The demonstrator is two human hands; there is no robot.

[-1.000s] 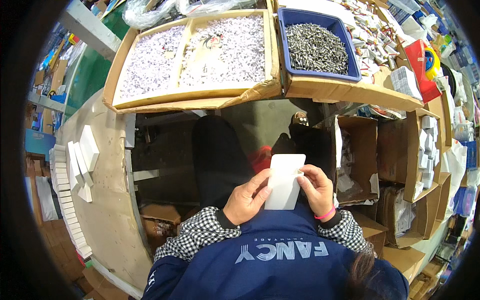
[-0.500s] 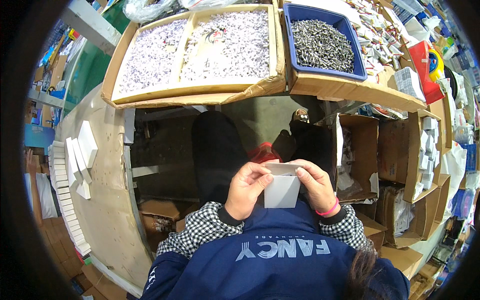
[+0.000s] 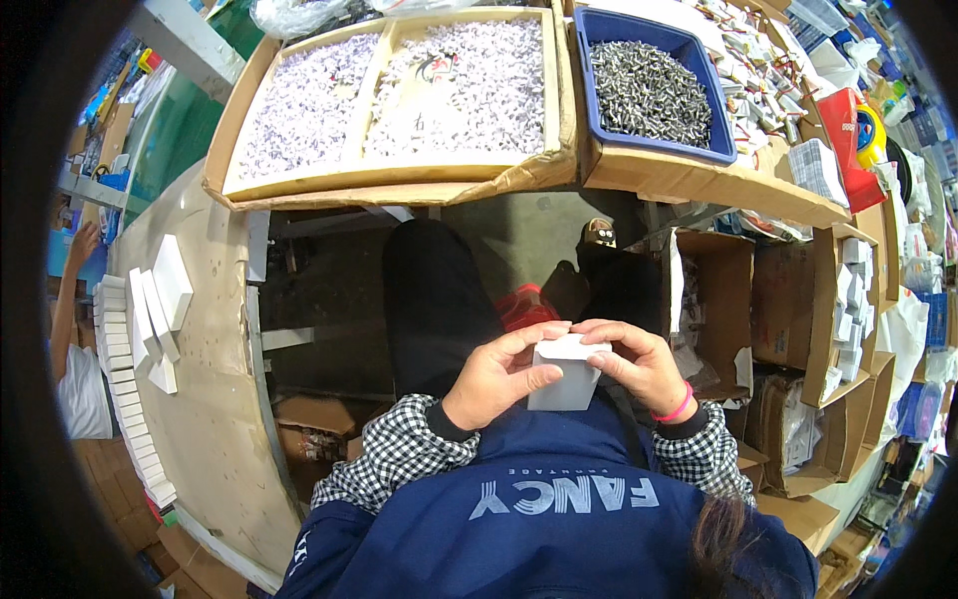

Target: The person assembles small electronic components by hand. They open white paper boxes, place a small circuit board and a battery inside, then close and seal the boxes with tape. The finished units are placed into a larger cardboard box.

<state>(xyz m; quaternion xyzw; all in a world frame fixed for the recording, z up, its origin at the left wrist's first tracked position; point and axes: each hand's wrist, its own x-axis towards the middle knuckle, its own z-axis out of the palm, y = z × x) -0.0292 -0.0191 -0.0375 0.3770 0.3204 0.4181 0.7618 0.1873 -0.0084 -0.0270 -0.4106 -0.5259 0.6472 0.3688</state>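
Observation:
Over my lap I hold a small white carton [image 3: 561,389] between both hands. My left hand [image 3: 491,381] grips its left side, thumb on the front and fingertips at the far top edge. My right hand [image 3: 644,367] is closed on the right side, its thumb pressing on the top flap and its fingers curled along the far edge. The flap lies folded down across the opening, so the inside is hidden.
Ahead stands a divided wooden tray [image 3: 364,172] of small white parts, beside a blue bin [image 3: 659,150] of metal pieces. Flat white boxes [image 3: 173,283] and a long row of white boxes [image 3: 125,389] lie on the left table. Open cardboard boxes [image 3: 714,250] stand at right.
The carton's raised flap has come down over its opening. Both hands have shifted their fingers to the top edge. At far left, another person's arm has risen.

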